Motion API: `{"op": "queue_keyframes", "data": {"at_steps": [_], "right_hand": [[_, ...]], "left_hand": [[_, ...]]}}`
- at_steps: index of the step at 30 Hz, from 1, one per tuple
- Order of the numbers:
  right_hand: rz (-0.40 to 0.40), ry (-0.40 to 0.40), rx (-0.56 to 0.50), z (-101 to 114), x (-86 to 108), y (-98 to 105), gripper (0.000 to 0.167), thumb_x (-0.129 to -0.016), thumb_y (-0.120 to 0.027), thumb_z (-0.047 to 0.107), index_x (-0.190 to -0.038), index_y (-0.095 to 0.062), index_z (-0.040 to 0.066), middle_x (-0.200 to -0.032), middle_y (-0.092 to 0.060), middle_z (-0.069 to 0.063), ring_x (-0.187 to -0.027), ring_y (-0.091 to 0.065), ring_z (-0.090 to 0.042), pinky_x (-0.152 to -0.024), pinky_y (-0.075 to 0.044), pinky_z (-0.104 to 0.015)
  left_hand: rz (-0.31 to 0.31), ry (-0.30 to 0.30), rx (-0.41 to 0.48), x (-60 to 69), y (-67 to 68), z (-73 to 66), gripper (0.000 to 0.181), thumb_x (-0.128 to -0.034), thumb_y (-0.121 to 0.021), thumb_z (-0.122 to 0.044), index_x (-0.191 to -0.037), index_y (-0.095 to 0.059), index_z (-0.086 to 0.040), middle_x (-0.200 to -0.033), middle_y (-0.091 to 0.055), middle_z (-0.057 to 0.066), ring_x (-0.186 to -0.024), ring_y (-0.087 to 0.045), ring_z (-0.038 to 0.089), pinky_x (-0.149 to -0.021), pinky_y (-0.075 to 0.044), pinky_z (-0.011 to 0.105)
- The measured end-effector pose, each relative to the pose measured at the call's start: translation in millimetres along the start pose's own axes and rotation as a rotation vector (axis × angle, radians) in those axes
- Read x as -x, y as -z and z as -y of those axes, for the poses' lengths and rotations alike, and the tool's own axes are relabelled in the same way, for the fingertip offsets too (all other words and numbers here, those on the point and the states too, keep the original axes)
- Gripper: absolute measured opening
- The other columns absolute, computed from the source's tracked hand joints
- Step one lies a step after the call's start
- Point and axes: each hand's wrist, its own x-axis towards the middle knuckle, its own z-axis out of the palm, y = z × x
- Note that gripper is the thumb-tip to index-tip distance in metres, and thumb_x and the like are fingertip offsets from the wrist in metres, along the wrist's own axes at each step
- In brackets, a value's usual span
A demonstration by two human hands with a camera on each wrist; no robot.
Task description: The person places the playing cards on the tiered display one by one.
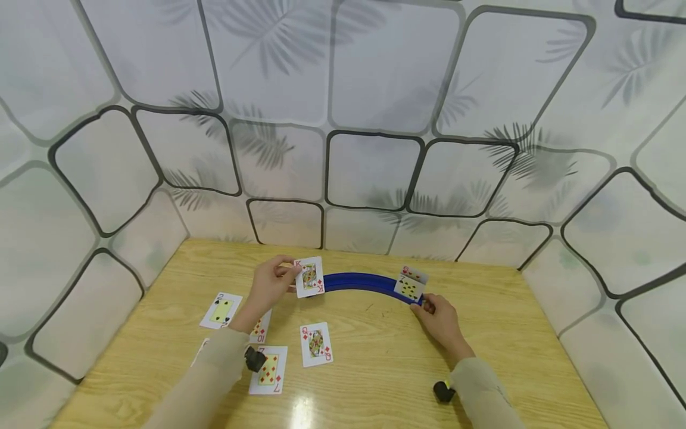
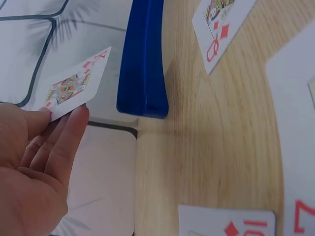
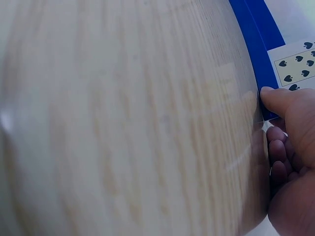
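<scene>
Pinching king [image 1: 309, 277] in left hand [image 1: 269, 285], near rack [image 1: 356, 280] | gripping its right end in right hand [image 1: 442, 319], beside spade card [image 1: 408, 289]

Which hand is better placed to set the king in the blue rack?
Likely the left hand: it pinches the king near the rack, while the right hand grips the rack's right end.
</scene>
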Motion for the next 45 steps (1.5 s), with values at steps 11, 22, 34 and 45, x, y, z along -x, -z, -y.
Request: {"op": "queue_keyframes", "data": {"at_steps": [11, 22, 34, 45], "right_hand": [[-0.015, -0.008, 0.001, 4, 0.7, 0, 0.041, -0.101, -0.073, 0.022, -0.127, -0.067, -0.009, -0.094, -0.061, -0.012, -0.084, -0.051, -0.021, -0.084, -0.050, -0.042], [-0.017, -0.002, 0.005, 6, 1.5, 2, 0.039, -0.101, -0.074, 0.022, -0.125, -0.068, -0.008, -0.092, -0.061, -0.010, -0.083, -0.050, -0.019, -0.082, -0.049, -0.040], [-0.021, 0.006, 0.007, 0, -0.5, -1, 0.042, -0.100, -0.074, 0.023, -0.128, -0.067, -0.008, -0.092, -0.061, -0.010, -0.082, -0.050, -0.019, -0.084, -0.051, -0.042], [-0.024, 0.004, 0.003, -1, -2.2, -1, 0.038, -0.100, -0.074, 0.021, -0.123, -0.069, -0.007, -0.091, -0.060, -0.009, -0.083, -0.050, -0.020, -0.084, -0.049, -0.040]], "left_hand": [[0.033, -0.105, 0.033, -12.4, -30.7, -8.1, 0.022, -0.1024, -0.066, -0.001, -0.123, -0.063, 0.007, -0.105, -0.076, 0.033, -0.073, -0.077, 0.041, -0.067, -0.065, 0.051], [0.040, -0.161, -0.007, -19.4, -59.3, -20.3, 0.034, -0.0984, -0.064, 0.005, -0.133, -0.063, 0.005, -0.098, -0.075, 0.027, -0.082, -0.077, 0.037, -0.067, -0.066, 0.032], [0.050, -0.251, -0.080, -33.1, -94.1, -35.2, 0.026, -0.0986, -0.064, 0.006, -0.124, -0.066, 0.002, -0.095, -0.075, 0.023, -0.080, -0.075, 0.032, -0.067, -0.064, 0.028], [0.076, -0.328, -0.155, -36.5, -113.6, -42.7, 0.027, -0.1011, -0.064, 0.002, -0.128, -0.064, 0.005, -0.100, -0.076, 0.022, -0.088, -0.075, 0.035, -0.072, -0.063, 0.040]]}}
